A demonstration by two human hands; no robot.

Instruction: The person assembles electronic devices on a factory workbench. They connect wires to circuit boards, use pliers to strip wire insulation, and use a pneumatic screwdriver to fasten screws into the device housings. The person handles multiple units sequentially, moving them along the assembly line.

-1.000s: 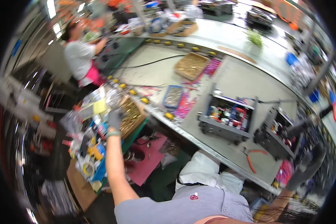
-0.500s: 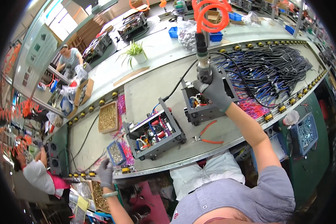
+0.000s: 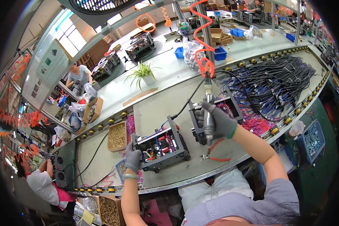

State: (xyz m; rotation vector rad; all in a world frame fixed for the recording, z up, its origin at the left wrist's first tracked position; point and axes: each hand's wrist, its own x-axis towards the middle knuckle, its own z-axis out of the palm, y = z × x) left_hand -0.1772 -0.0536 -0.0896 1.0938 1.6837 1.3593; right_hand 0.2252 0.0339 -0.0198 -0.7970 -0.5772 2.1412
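Observation:
My right hand (image 3: 221, 121), in a grey glove, is wrapped around an air screwdriver (image 3: 208, 124). The tool hangs from a coiled orange hose, and its tip points down in front of the right electronics chassis (image 3: 233, 107). That chassis is partly hidden behind the hand and tool. My left hand (image 3: 133, 158), also gloved in grey, grips the left end of another open electronics chassis (image 3: 169, 158), which has a circuit board, wires and red parts inside. Red-handled pliers (image 3: 217, 152) lie just below the screwdriver tip.
A box of brass-coloured screws (image 3: 117, 136) and a partly hidden blue tray (image 3: 121, 167) stand left of the left chassis. A heap of black cables (image 3: 282, 75) covers the bench's right. A potted plant (image 3: 148, 78) stands beyond. Co-workers sit at left.
My left hand has come from the bench's front edge by the blue tray to the left chassis. My right hand has drawn the screwdriver back toward me from over the right chassis. The view has shifted.

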